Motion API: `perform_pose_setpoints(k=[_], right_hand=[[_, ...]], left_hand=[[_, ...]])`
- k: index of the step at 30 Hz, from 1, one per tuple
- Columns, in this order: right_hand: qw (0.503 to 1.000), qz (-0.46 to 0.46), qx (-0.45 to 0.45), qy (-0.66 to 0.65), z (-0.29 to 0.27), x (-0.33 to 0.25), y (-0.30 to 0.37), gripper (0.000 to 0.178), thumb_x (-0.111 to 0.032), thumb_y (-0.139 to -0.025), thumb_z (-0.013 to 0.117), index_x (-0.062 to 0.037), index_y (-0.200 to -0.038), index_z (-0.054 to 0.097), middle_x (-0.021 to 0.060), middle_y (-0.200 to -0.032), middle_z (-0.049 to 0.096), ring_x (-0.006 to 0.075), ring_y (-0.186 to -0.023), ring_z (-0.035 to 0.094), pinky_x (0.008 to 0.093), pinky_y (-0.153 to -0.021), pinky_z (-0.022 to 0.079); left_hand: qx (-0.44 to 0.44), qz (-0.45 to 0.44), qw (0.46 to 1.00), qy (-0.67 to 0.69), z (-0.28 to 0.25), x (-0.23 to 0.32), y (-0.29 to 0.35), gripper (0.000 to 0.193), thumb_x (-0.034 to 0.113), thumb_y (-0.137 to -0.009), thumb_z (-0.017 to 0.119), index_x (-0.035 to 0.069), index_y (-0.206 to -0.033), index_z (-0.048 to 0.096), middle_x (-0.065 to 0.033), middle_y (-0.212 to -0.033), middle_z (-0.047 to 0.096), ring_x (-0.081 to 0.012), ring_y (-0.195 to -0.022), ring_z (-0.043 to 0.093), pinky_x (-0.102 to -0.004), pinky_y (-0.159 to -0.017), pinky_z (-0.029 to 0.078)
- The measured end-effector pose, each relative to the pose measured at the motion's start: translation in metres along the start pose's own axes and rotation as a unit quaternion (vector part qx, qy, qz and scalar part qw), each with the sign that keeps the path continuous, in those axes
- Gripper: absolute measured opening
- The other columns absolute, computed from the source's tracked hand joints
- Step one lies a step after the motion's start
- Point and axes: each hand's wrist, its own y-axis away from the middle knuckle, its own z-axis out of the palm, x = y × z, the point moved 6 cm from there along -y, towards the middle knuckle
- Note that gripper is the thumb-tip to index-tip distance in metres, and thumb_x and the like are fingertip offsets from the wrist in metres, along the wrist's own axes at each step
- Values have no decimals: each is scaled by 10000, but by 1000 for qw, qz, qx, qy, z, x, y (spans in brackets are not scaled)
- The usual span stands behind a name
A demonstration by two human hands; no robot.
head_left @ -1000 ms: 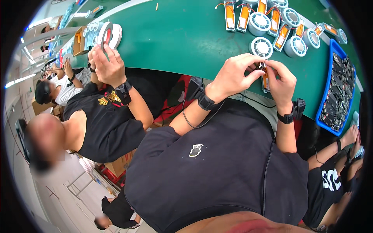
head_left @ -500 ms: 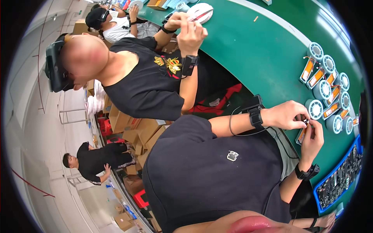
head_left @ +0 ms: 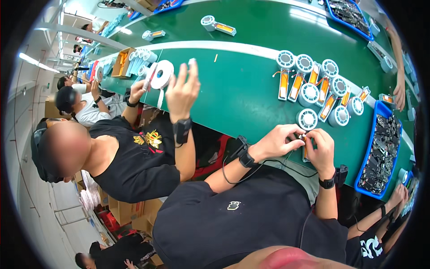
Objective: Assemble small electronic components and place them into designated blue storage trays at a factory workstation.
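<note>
At the near edge of the green table, my left hand [head_left: 282,140] and my right hand [head_left: 320,147] meet over one light-blue handheld fan [head_left: 307,119]. Its round slotted head points away from me, and an orange strip in its handle shows below my fingers. Both hands are closed, with thumbs and fingertips pinching at the neck, where something small and pale sits between them. My fingers hide most of that spot. Just beyond lie several similar fans [head_left: 309,93], heads and open handles with orange cells and thin wires.
A blue tray [head_left: 358,184] of dark small parts stands to the right. On the left, a co-worker's raised hand [head_left: 183,92] is near a white tape roll [head_left: 162,74]. Two more fans [head_left: 224,28] lie across the white divider. Other people's hands work at the right edge.
The view has swung and levelled, bringing more of the table in. My hands stay together at the same fan. The co-worker's hands have moved apart, one now raised with fingers spread.
</note>
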Motion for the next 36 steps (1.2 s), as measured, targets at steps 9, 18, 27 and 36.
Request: perform_pose_setpoints(k=[9, 18, 27, 36], right_hand=[[993, -53, -22, 100, 5, -12, -2, 164, 15, -743, 741, -41, -831, 615, 101, -802, 657, 310, -697, 643, 403, -626, 501], [995, -87, 6, 44, 3, -9, -2, 138, 3, -770, 747, -37, -862, 652, 100, -835, 681, 296, -669, 645, 390, -595, 493], [999, -42, -5, 19, 0, -4, -2, 129, -9, -790, 756, -34, -858, 649, 107, -814, 675, 300, -665, 660, 385, -592, 509], [1000, 21, 0, -15, 3, 4, 3, 130, -66, -769, 798, -53, -819, 678, 109, -742, 684, 286, -628, 671, 373, -579, 518]], left_hand=[[31, 110, 986, -124, -9, 7, 5, 313, 108, -911, 745, -34, -1175, 656, -137, -1001, 706, -203, -841, 727, -306, -685, 581], [44, 123, 986, -108, -8, 7, 5, 344, 154, -896, 767, -48, -1152, 656, -170, -1037, 698, -243, -827, 729, -325, -709, 585], [13, 86, 995, -40, -3, 11, 2, 256, 103, -969, 665, -55, -1167, 631, -132, -939, 702, -173, -752, 707, -303, -669, 576], [-28, 66, 997, -38, 4, -10, 10, 209, 54, -1006, 586, -50, -1187, 604, -83, -869, 692, -116, -730, 675, -278, -663, 551]])
